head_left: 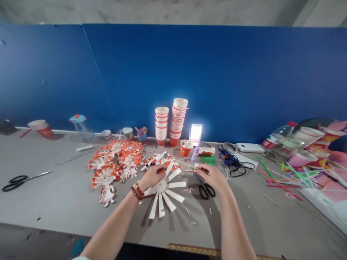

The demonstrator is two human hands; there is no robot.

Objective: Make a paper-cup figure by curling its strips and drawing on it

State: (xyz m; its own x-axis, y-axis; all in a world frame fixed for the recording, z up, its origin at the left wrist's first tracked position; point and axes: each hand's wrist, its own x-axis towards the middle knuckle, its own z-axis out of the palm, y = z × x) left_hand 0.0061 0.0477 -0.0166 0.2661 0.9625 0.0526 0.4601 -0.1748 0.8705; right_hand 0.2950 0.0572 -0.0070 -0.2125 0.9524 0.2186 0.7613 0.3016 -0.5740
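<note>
My left hand (153, 177), with beaded bracelets at its wrist, is closed on a paper cup cut into strips (160, 186). Its white strips fan out from a round centre over the table. To the right, my right hand (210, 176) pinches what looks like a thin paper strip (191, 170); the fingertips partly hide it. Black-handled scissors (206, 190) lie just under that hand. Left of my hands is a group of finished-looking paper figures (106, 177) with orange curled edges. Behind my left hand lies a pile of small red-and-white paper pieces (159, 159).
Two tall paper cup stacks (161, 126) stand by the blue partition (217, 79). A glue stick (195, 154), a cup of scraps (185, 148) and a glue gun (230, 159) are nearer. Other scissors (24, 180) lie far left; colored pipe cleaners (282, 177) clutter the right.
</note>
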